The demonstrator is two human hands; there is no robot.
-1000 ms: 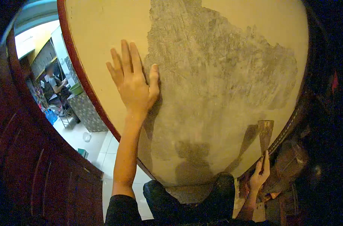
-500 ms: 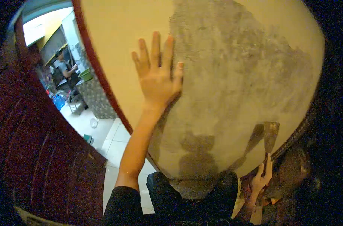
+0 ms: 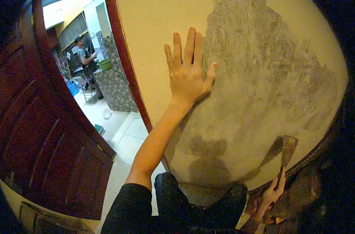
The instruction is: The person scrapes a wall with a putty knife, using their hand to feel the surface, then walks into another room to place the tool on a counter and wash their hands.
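My left hand (image 3: 188, 80) lies flat against the yellow-painted wall (image 3: 150, 50), fingers spread and pointing up, its thumb at the edge of a rough grey patch (image 3: 263, 74) on that wall. Low on the right, my right hand (image 3: 273, 193) is wrapped round the handle of a putty knife (image 3: 289, 150). The knife's wide blade points upward, close to the lower part of the wall, and throws a dark shadow to its left. Bare grey plaster with mottled darker marks covers much of the wall between the two hands.
To the left stands a dark red panelled door (image 3: 64, 144), open beside a red door frame (image 3: 126, 66). Through the doorway another person (image 3: 86, 58) stands near a tiled counter (image 3: 117, 85) with a green basin (image 3: 104, 64). White floor tiles (image 3: 132, 136) run beneath the doorway. My knees (image 3: 169, 191) are below the wall patch.
The view has shifted, so the wall, door and doorway sit further right. My left hand stays flat on the wall, and my right hand keeps the putty knife low at the right.
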